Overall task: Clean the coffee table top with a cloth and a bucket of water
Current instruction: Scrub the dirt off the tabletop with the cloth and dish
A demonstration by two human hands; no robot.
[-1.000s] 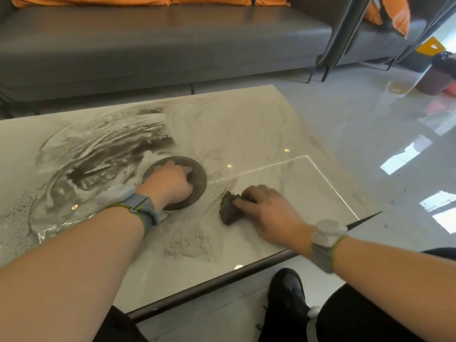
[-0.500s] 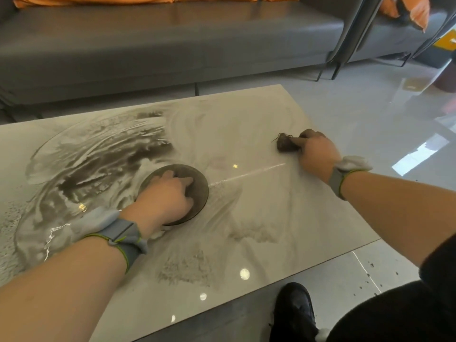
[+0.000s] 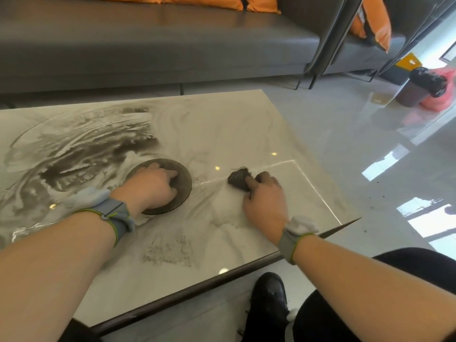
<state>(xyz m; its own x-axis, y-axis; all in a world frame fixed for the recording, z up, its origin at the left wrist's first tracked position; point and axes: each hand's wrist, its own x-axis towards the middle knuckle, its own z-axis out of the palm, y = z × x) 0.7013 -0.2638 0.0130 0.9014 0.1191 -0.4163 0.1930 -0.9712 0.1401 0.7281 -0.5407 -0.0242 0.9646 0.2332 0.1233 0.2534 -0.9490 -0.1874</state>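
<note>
The coffee table top [image 3: 222,124] is glossy pale marble with dark swirls on its left half. My right hand [image 3: 265,201] presses a small dark wadded cloth [image 3: 238,179] onto the table right of centre, fingers curled over it. My left hand [image 3: 150,185] lies flat, fingers spread, on a dark round disc [image 3: 181,174] set in the middle of the top. No bucket of water shows clearly near the table.
A grey sofa [image 3: 148,45] with orange cushions [image 3: 204,1] runs along the far side. A dark bin with a black bag [image 3: 423,87] stands on the shiny floor at the far right. My black shoe [image 3: 267,299] is under the near table edge.
My right hand swept the cloth out to the far right side of the table, then back toward the centre, closer to the disc. My left hand stayed on the disc.
</note>
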